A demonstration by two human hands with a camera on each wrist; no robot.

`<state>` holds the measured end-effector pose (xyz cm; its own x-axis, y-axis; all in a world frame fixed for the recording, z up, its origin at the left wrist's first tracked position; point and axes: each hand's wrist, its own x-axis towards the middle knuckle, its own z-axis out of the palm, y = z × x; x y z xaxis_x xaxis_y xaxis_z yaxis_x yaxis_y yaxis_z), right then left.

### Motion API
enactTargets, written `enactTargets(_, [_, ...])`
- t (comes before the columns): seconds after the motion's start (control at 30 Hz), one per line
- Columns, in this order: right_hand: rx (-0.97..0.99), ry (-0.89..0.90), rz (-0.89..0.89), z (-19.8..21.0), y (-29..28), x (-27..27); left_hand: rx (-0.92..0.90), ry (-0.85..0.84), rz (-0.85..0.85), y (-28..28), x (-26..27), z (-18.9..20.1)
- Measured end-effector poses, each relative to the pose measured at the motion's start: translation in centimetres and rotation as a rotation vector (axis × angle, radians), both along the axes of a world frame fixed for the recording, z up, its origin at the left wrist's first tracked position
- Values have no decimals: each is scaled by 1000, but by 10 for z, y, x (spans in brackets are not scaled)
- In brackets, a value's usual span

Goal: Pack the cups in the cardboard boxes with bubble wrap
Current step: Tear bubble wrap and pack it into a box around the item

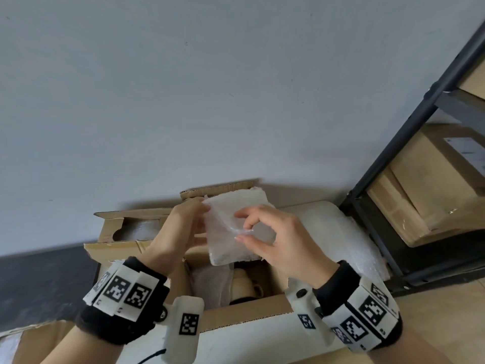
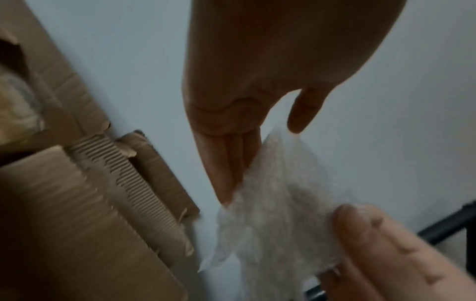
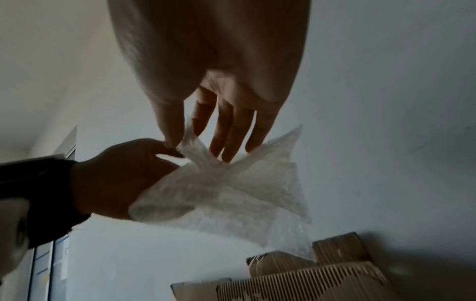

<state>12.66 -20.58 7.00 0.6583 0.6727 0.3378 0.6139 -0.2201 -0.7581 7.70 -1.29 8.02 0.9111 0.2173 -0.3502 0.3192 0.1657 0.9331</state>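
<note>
Right hand (image 3: 206,85) pinching a fold of bubble wrap (image 3: 226,195); left hand (image 3: 113,175) gripping its edge, above cardboard boxes (image 3: 309,281).

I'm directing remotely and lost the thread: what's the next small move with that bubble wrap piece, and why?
Probably peel it open. Both hands, left hand and right hand, hold the folded bubble wrap above the open box, the right pinching one layer; a bare cup waits inside.

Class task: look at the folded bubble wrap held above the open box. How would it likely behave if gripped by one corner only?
The bubble wrap probably flops: its edges sag between both hands in the right wrist view. Likely light, since the right hand pinches it with fingertips alone.
</note>
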Motion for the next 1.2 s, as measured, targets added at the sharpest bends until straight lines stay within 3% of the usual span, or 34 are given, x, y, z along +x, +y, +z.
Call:
enactTargets(0.07, [-40, 49, 43, -4, 2, -4, -129, -9, -95, 1, -3, 1])
enactTargets(0.17, [-122, 32, 115, -7, 3, -6, 62, -60, -92, -1, -5, -4])
enactTargets(0.27, [-25, -53, -56, -8, -2, 8, 40, -102, -72, 4, -8, -15])
enactTargets(0.33, [-6, 182, -116, -7, -11, 21, -65, -172, -115, 5, -11, -18])
enactTargets(0.43, [-57, 573, -51, -15, -21, 36, -107, -263, -209, 1, -15, -25])
enactTargets(0.5, [-78, 624, -89, -25, -26, 37, -43, -261, -209, -1, -18, -40])
enactTargets(0.6, [-93, 422, -305, -48, -31, 32, 298, -156, -196, 0, -28, -80])
enactTargets(0.67, [-87, 162, -365, -56, -31, 23, 674, 6, -296, 3, -47, -109])
enactTargets(0.73, [-161, -216, -271, -61, -30, 10, 949, 97, -482, 4, -69, -131])
enactTargets(0.8, [-312, -578, -114, -73, -30, -2, 1058, 91, -605, 0, -87, -146])
enactTargets(0.9, [-547, -794, 91, -85, -29, -7, 1209, 30, -654, -1, -102, -155])
enactTargets(0.97, [-677, -820, 127, -93, -25, -11, 1294, -36, -697, -2, -107, -159])
enactTargets(1.1, [-1053, -655, 128, -104, -9, -23, 1386, -120, -715, -2, -114, -170])
enactTargets(1.2, [-1223, -359, 101, -115, 6, -22, 1415, -124, -695, -3, -113, -174])
